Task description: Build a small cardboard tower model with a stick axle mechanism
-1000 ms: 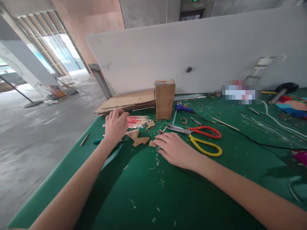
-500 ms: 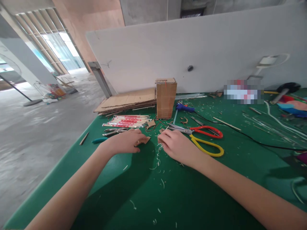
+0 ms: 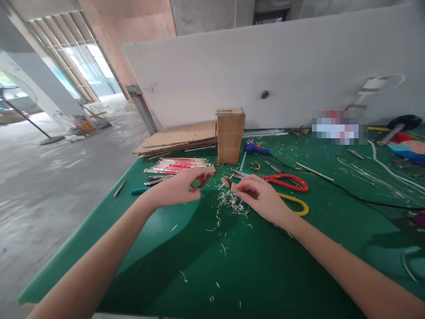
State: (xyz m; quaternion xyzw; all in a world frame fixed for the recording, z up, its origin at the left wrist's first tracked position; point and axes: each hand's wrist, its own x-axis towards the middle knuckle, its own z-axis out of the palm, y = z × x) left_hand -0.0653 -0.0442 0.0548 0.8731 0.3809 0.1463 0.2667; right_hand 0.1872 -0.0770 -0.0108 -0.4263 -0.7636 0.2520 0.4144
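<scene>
Cardboard piece (image 3: 211, 170), brown and flat, is pinched in the bare left hand (image 3: 181, 186) at mid-frame; the bare right hand (image 3: 262, 197), right of centre, holds a small tan cardboard square (image 3: 234, 188); pale curled shavings (image 3: 232, 203) lie just below; red-and-yellow-handled metal scissors (image 3: 272, 178) lie partly behind that hand.

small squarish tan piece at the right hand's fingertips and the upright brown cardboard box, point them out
Small squarish tan piece (image 3: 233, 188): head view, its visible face.
Upright brown cardboard box (image 3: 230, 139): head view, tall front face.
</scene>
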